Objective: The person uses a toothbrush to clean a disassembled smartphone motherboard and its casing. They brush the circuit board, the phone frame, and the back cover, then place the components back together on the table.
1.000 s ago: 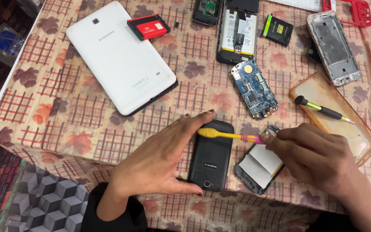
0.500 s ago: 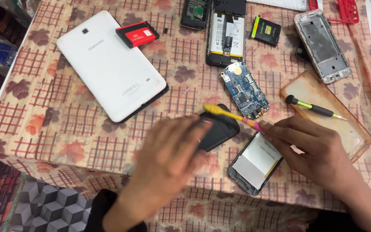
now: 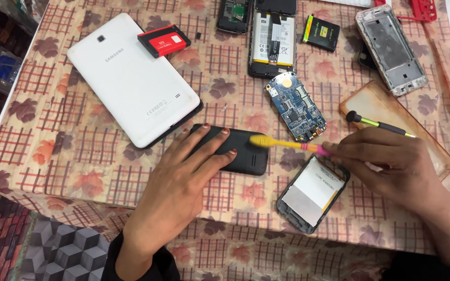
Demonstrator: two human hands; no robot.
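Observation:
My left hand [image 3: 180, 179] lies flat with spread fingers on a black phone back cover [image 3: 238, 151] on the patterned tablecloth. My right hand [image 3: 386, 166] grips the pink end of a yellow toothbrush [image 3: 282, 143]; its yellow head rests over the right part of the black cover. In front of my right hand lies an open phone frame with a silver metal plate [image 3: 313, 192]. A blue circuit board [image 3: 295, 106] lies just beyond the toothbrush.
A white tablet [image 3: 131, 78] lies face down at left with a red battery [image 3: 163, 40] at its corner. At the back are an opened phone with battery [image 3: 273, 36], a black battery [image 3: 321, 32], a silver phone frame [image 3: 390, 49]. A screwdriver [image 3: 378, 125] rests on a clear case [image 3: 391, 112].
The black cover has been turned from upright to lying sideways and shifted toward the tablet under my left hand. My right hand keeps the toothbrush, its head now over the cover's right end.

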